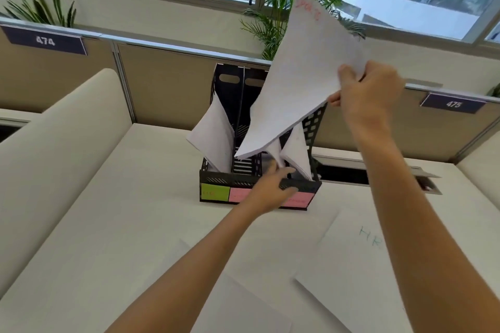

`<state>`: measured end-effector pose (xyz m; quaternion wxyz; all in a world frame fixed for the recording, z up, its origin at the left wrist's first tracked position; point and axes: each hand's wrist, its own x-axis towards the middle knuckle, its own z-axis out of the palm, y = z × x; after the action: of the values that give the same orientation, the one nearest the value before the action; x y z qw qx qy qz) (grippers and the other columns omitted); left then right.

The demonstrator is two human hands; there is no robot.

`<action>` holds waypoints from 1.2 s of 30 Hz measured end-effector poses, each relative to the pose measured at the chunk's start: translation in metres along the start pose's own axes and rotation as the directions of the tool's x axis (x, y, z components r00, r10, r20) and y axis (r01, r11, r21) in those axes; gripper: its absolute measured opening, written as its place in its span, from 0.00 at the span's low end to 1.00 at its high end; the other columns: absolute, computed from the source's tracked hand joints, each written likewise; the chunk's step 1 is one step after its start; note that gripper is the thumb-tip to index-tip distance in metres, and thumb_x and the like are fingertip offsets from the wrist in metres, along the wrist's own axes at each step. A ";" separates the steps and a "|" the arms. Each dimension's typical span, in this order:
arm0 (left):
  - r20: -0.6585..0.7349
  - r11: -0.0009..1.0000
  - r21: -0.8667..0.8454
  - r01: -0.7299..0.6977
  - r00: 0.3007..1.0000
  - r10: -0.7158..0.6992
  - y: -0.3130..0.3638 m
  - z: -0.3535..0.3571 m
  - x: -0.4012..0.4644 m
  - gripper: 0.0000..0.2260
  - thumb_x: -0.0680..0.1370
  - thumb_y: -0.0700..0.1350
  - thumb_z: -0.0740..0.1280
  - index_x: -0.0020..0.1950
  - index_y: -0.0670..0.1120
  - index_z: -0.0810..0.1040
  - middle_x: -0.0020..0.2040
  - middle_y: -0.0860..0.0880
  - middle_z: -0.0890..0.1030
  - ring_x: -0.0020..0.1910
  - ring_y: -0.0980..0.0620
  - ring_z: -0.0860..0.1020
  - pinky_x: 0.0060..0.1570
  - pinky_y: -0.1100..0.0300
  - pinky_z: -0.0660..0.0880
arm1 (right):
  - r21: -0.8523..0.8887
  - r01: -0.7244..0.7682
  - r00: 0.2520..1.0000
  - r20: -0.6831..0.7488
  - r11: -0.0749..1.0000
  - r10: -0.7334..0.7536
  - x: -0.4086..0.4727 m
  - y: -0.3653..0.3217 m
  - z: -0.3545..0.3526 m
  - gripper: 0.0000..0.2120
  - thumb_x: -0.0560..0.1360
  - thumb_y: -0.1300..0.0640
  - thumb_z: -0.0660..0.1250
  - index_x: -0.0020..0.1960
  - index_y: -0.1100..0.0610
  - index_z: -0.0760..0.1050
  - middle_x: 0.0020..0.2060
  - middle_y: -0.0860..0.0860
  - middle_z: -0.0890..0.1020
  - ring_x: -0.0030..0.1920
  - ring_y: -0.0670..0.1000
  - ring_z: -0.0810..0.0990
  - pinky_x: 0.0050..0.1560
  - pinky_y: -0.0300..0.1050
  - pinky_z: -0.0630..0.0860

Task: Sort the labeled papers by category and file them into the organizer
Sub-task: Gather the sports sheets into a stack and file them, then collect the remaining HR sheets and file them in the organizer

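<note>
The right hand [369, 94] pinches a sheaf of papers [300, 76], red-lettered at the top, tilted above the black organizer [257, 186]. The left hand [270, 189] clasps the organizer's front rim, touching the filed sheets [213, 138]. An "HR" paper [359, 265] lies on the counter [108, 224] nearby.

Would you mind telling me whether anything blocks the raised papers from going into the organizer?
Partly. The papers in the right hand hang above the organizer. Sheets already filed lean across the slots below, and the left hand at the front rim appears to be parting them.
</note>
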<state>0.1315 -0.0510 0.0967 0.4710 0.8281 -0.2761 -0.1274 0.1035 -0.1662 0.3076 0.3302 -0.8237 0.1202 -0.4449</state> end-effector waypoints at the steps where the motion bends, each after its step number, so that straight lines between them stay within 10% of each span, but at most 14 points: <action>1: 0.033 1.000 0.022 -0.022 0.999 0.021 0.003 0.003 0.000 0.21 0.77 0.48 0.67 0.70 0.51 0.70 0.75 0.46 0.57 0.48 0.49 0.78 0.52 0.55 0.77 | -0.055 0.054 0.999 0.005 0.997 -0.054 -0.002 -0.001 0.009 0.13 0.77 0.53 0.63 0.40 0.61 0.77 0.29 0.53 0.81 0.22 0.42 0.80 0.22 0.37 0.77; 6: 0.110 0.997 0.081 -0.005 0.994 -0.004 0.003 0.016 -0.001 0.22 0.77 0.47 0.66 0.70 0.57 0.68 0.80 0.53 0.43 0.46 0.48 0.83 0.54 0.52 0.79 | -0.300 0.267 0.963 0.117 0.916 -0.242 -0.012 -0.005 0.047 0.14 0.79 0.59 0.58 0.42 0.64 0.79 0.36 0.59 0.83 0.37 0.57 0.82 0.40 0.48 0.77; 15: 0.125 0.996 0.074 -0.049 0.991 0.040 -0.015 0.013 -0.010 0.21 0.78 0.47 0.65 0.71 0.58 0.68 0.79 0.57 0.49 0.47 0.44 0.82 0.52 0.47 0.79 | -0.256 0.197 0.947 0.299 0.946 -0.116 -0.050 0.027 0.124 0.08 0.78 0.65 0.59 0.49 0.65 0.77 0.44 0.58 0.80 0.38 0.49 0.73 0.32 0.34 0.60; 21: 0.129 0.993 0.104 -0.053 0.991 0.039 -0.028 0.010 -0.028 0.21 0.79 0.45 0.65 0.71 0.56 0.69 0.80 0.57 0.47 0.56 0.49 0.80 0.54 0.48 0.79 | -0.220 0.097 0.926 0.376 0.971 -0.007 -0.080 0.063 0.145 0.13 0.78 0.69 0.57 0.61 0.65 0.72 0.43 0.59 0.79 0.37 0.51 0.76 0.32 0.34 0.68; 30: 0.061 0.985 0.146 0.088 0.993 -0.098 -0.053 0.003 -0.070 0.19 0.79 0.47 0.64 0.71 0.55 0.69 0.80 0.54 0.49 0.54 0.51 0.81 0.58 0.51 0.76 | 0.098 0.110 0.938 0.318 0.989 -0.136 -0.141 0.078 0.119 0.14 0.77 0.65 0.62 0.62 0.62 0.71 0.39 0.54 0.78 0.36 0.49 0.76 0.38 0.40 0.76; 36: -0.242 0.830 0.369 0.418 0.906 -0.348 -0.095 -0.021 -0.129 0.18 0.79 0.48 0.64 0.68 0.53 0.71 0.76 0.48 0.60 0.71 0.42 0.64 0.66 0.48 0.68 | 0.000 -0.075 0.816 0.574 0.997 0.062 -0.225 0.105 0.099 0.09 0.76 0.64 0.63 0.55 0.60 0.75 0.44 0.54 0.80 0.43 0.53 0.78 0.47 0.53 0.77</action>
<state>0.0681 0.0771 0.0209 0.2713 0.9546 -0.0848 -0.0894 0.0646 -0.0915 0.0543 0.3761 -0.9108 0.0397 -0.1655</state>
